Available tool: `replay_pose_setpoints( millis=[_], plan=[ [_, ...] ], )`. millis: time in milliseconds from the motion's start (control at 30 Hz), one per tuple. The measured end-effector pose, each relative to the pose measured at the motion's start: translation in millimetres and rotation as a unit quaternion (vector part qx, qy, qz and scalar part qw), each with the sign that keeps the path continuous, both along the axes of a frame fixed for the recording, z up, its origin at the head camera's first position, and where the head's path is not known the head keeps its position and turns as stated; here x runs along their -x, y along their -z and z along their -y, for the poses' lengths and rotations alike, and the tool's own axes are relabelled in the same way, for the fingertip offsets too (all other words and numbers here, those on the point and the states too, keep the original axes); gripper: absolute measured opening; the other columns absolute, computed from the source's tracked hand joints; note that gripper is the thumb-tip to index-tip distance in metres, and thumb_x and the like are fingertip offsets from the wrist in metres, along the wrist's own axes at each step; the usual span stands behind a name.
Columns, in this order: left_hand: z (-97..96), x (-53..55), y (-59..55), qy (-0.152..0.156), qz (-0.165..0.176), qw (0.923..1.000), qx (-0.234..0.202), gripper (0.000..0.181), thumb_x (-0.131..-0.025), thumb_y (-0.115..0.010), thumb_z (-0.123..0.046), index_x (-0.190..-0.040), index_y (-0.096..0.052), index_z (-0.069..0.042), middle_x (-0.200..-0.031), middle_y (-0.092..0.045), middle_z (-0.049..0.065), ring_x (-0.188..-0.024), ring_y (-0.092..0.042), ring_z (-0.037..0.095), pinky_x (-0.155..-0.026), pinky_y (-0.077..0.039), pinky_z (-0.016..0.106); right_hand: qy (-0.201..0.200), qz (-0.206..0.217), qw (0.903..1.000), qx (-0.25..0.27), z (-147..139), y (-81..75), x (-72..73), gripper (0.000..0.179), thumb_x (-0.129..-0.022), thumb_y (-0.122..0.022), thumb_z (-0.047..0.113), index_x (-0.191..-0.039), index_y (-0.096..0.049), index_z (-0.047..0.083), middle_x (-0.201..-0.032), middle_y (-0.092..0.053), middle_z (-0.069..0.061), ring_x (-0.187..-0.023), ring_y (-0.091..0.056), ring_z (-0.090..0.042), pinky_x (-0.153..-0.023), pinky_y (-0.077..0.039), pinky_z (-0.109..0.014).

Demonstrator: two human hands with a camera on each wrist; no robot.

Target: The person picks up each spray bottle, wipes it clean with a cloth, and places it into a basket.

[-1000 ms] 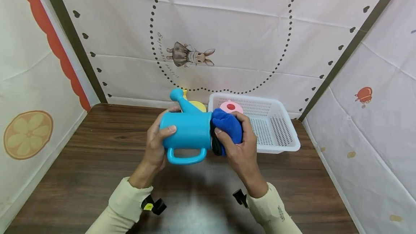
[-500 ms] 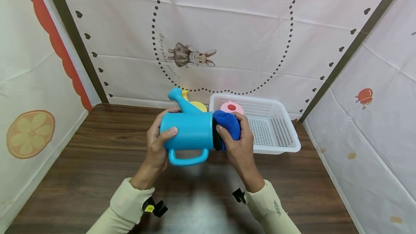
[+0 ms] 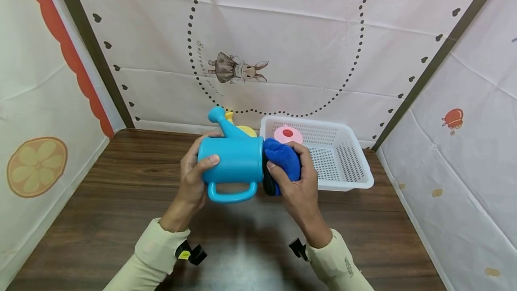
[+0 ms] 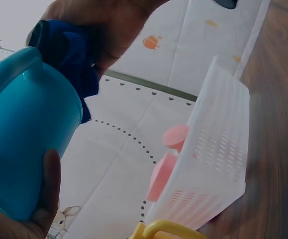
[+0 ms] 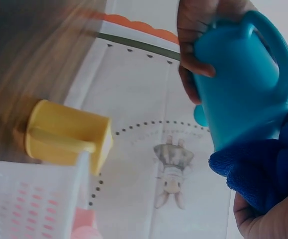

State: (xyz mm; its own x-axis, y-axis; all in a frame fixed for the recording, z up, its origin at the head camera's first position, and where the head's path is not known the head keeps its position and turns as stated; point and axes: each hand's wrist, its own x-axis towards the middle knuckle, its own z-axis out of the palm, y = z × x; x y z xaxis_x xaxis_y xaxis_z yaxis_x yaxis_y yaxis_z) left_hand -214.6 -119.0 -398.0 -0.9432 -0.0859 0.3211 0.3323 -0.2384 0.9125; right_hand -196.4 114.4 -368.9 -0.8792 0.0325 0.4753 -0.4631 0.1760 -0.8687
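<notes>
Head view: blue watering can (image 3: 232, 160) held on its side above the table (image 3: 121, 210), with a blue cloth (image 3: 286, 160) against its right-hand end.
With the left hand (image 3: 191, 183), fingers curled behind the can and thumb across its near side, grips the body; with the right hand (image 3: 300, 187), fingers and thumb bent in, clasps the bunched, black-edged cloth at the can's other end; behind the can, seen only in part from the head, a yellow vessel (image 3: 248, 130); from the right wrist, its rounded side and handle on show; to the can's right and farther back, a white basket (image 3: 352, 165) with perforated walls; inside, toward the can, a pink object (image 3: 296, 136) with a red spot; from the left wrist, also a pink disc above the rim, hidden from the head.
</notes>
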Motion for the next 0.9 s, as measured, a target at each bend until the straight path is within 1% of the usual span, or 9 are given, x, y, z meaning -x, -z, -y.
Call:
replay_pose_setpoints(
  millis=[67,167,333,433,567,733,833,900],
  plan=[
    [-0.8,-0.5,0.7,0.006,0.004,1.0,0.005,0.055,-0.095,-0.059,-0.019,-0.15,-0.063,-0.018,-0.142,-0.062,0.008,-0.117,-0.067,0.029,-0.089,-0.065,0.036,0.006,-0.005,1.0,-0.001,-0.5,-4.4,3.4,0.054,-0.098,-0.079,0.014,-0.147,-0.059,0.003,-0.146,-0.067,-0.018,-0.128,-0.065,-0.035,-0.103,-0.058,-0.054],
    [-2.2,-1.7,2.7,0.01,0.01,0.9998,0.016,0.058,-0.095,-0.058,-0.018,-0.152,-0.06,-0.011,-0.142,-0.061,0.007,-0.117,-0.067,0.029,-0.089,-0.065,0.036,0.013,0.0,0.9999,-0.004,-1.4,-8.2,10.7,0.055,-0.099,-0.079,0.016,-0.149,-0.058,0.004,-0.147,-0.067,-0.018,-0.129,-0.065,-0.036,-0.104,-0.059,-0.058],
    [-4.3,-4.8,3.5,0.012,0.012,0.9995,0.027,0.061,-0.095,-0.058,-0.017,-0.155,-0.055,-0.004,-0.143,-0.06,0.007,-0.118,-0.068,0.029,-0.09,-0.065,0.037,0.016,0.025,0.9995,-0.009,-3.0,-5.3,20.1,0.055,-0.102,-0.078,0.018,-0.151,-0.057,0.006,-0.151,-0.065,-0.02,-0.133,-0.065,-0.042,-0.108,-0.06,-0.068],
    [-4.4,-5.1,2.7,0.011,0.009,0.9997,0.022,0.058,-0.095,-0.058,-0.017,-0.153,-0.058,-0.009,-0.144,-0.06,0.007,-0.12,-0.067,0.03,-0.091,-0.065,0.037,0.014,0.049,0.9986,-0.016,-3.9,1.5,21.3,0.055,-0.104,-0.077,0.019,-0.153,-0.056,0.007,-0.155,-0.063,-0.02,-0.137,-0.063,-0.044,-0.111,-0.058,-0.072],
    [-2.9,-3.2,0.9,-0.003,0.005,1.0,0.007,0.053,-0.095,-0.058,-0.02,-0.148,-0.062,-0.019,-0.143,-0.06,0.007,-0.12,-0.066,0.03,-0.091,-0.065,0.036,0.009,0.07,0.997,-0.032,-4.6,11.9,18.0,0.052,-0.105,-0.077,0.02,-0.152,-0.057,0.009,-0.154,-0.064,-0.018,-0.136,-0.064,-0.042,-0.11,-0.059,-0.07],
    [-0.2,0.6,1.1,-0.021,0.011,0.9997,-0.003,0.051,-0.095,-0.058,-0.023,-0.146,-0.064,-0.022,-0.14,-0.06,0.006,-0.119,-0.065,0.029,-0.089,-0.065,0.035,-0.008,0.069,0.9969,-0.035,-4.4,15.6,8.4,0.051,-0.103,-0.078,0.018,-0.149,-0.059,0.011,-0.151,-0.066,-0.016,-0.135,-0.064,-0.04,-0.108,-0.06,-0.067],
    [1.4,2.1,2.2,-0.024,0.021,0.9995,-0.001,0.051,-0.095,-0.059,-0.024,-0.146,-0.064,-0.023,-0.141,-0.06,0.006,-0.118,-0.065,0.029,-0.088,-0.064,0.035,-0.016,0.063,0.9972,-0.038,-3.7,13.0,4.1,0.051,-0.102,-0.077,0.017,-0.149,-0.058,0.01,-0.153,-0.065,-0.016,-0.136,-0.064,-0.041,-0.109,-0.059,-0.068],
    [2.3,2.5,2.5,-0.022,0.028,0.9994,0.002,0.052,-0.096,-0.059,-0.024,-0.147,-0.064,-0.021,-0.142,-0.06,0.006,-0.119,-0.064,0.03,-0.088,-0.064,0.036,-0.02,0.053,0.9978,-0.035,-2.6,10.0,2.7,0.051,-0.102,-0.077,0.016,-0.149,-0.058,0.009,-0.152,-0.065,-0.017,-0.136,-0.064,-0.041,-0.109,-0.059,-0.068]
  ],
)
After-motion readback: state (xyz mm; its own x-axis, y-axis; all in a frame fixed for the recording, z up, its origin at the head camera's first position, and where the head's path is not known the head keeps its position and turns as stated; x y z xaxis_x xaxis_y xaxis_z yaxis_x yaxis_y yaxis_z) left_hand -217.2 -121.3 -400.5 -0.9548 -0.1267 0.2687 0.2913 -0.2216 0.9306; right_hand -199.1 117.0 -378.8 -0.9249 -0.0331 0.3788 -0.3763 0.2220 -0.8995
